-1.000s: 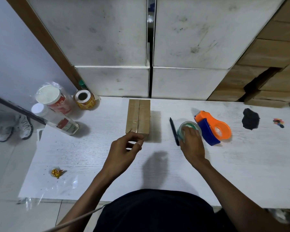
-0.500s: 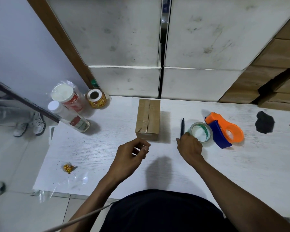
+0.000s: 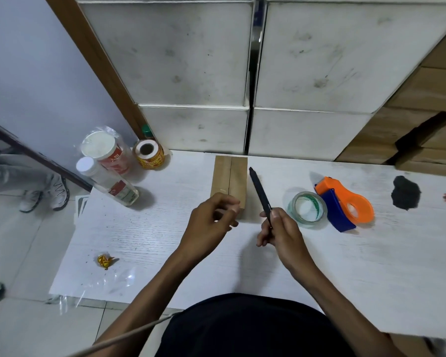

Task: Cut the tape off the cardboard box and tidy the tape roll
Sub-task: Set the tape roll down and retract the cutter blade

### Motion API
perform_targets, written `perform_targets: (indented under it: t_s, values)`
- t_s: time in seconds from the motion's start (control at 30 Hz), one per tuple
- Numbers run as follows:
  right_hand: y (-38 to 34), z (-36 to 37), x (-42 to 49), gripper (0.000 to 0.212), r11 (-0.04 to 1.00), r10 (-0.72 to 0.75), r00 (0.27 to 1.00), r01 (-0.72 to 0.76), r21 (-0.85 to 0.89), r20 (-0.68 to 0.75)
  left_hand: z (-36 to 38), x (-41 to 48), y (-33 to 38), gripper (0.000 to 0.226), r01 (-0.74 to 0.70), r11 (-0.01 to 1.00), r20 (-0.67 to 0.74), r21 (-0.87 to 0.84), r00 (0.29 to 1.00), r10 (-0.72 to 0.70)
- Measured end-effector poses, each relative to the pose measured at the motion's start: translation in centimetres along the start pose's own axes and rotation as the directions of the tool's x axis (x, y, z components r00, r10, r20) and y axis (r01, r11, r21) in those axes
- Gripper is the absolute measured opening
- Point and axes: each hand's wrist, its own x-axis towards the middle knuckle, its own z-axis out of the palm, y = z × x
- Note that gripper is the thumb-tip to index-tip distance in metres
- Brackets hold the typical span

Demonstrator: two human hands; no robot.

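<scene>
One camera sits on the person's head. It looks forward and down, close over the white wooden counter [image 3: 319,279] and both hands.

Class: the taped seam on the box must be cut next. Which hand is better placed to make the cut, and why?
The right hand. It already grips the black cutter, whose tip points up beside the box. The left hand holds no tool I can see and is loosely curled at the box's near end, better placed to steady it.

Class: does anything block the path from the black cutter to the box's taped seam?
Nothing visible does. The cutter in the right hand points up beside the box; the left hand covers only its near end.
</scene>
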Motion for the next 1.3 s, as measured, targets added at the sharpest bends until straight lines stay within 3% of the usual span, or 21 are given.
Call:
perform_targets:
  t_s: [0.1, 0.2, 0.37, 0.5, 0.7, 0.8, 1.17, 1.3]
  values:
    - [-3.7, 1.0, -2.2, 0.039, 0.970, -0.012, 0.999, 0.001, 0.245, 0.041, 0.7, 0.2, 2.3, 0.017, -0.021, 0.994, 0.054, -0.110, 0.998, 0.027]
    - [-6.2, 2.1, -3.5, 0.048, 0.940, -0.033, 0.993, -0.007, 0.340, 0.111, 1.0, -0.5, 4.7, 0.027, -0.039, 0.983, 0.195, -0.180, 0.978, 0.074]
    - [-7.6, 3.0, -4.3, 0.052, 0.958, -0.120, 0.985, 0.081, 0.274, 0.126, 1.2, -2.1, 7.3, 0.035, 0.017, 0.931, 0.162, -0.364, 0.986, 0.045]
    - [-7.8, 3.7, -4.6, 0.057, 0.980, -0.170, 0.977, 0.153, 0.130, 0.126, 1.2, -2.8, 7.6, 0.031, 0.005, 0.927, 0.104, -0.376, 0.994, 0.037]
    - [-8.1, 4.4, -4.9, 0.049, 0.957, -0.133, 0.988, 0.107, 0.269, 0.082, 1.8, -3.8, 8.1, 0.026, -0.019, 0.912, 0.027, -0.411, 0.999, 0.033]
    - [-7.7, 4.2, -4.7, 0.054, 0.958, -0.129, 0.989, 0.106, 0.267, 0.070, 2.0, -4.0, 8.3, 0.026, -0.032, 0.914, 0.016, -0.403, 0.999, 0.043]
    - [-7.7, 4.3, -5.0, 0.043, 0.963, -0.131, 0.990, 0.114, 0.243, 0.056, 2.9, -4.4, 8.6, 0.028, -0.057, 0.898, -0.078, -0.436, 0.997, 0.026]
    - [-7.7, 4.5, -5.1, 0.057, 0.964, -0.155, 0.985, 0.134, 0.231, 0.074, 2.7, -4.5, 8.6, 0.030, -0.089, 0.898, -0.084, -0.431, 0.995, 0.058]
